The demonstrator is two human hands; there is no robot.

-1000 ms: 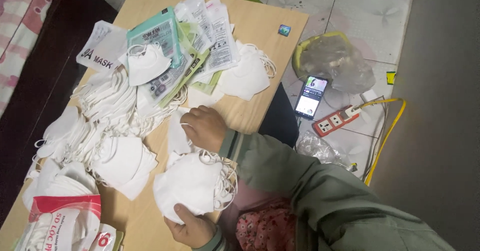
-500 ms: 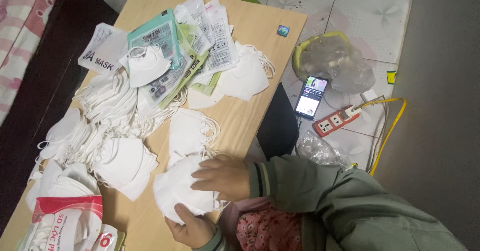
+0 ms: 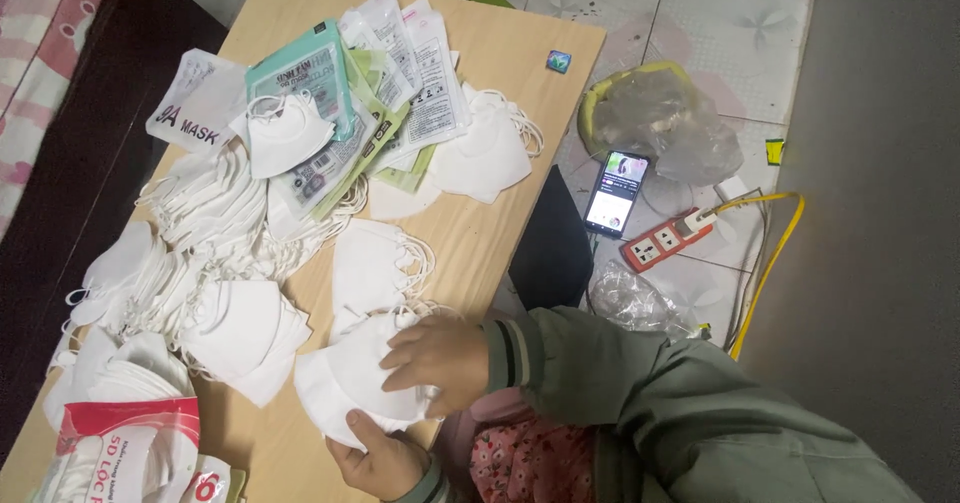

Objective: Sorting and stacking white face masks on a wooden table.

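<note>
I count: two hands, left hand (image 3: 380, 458) and right hand (image 3: 440, 360); one wooden table (image 3: 500, 233); one phone (image 3: 615, 193); one power strip (image 3: 665, 245); white masks (image 3: 240, 323) too many to count.

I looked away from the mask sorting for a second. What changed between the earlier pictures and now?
The right hand came back from the single mask further up the table and now presses flat on the white mask stack near the table edge. The left hand still grips that stack from below. The mask piles, packets and phone stayed put.
</note>
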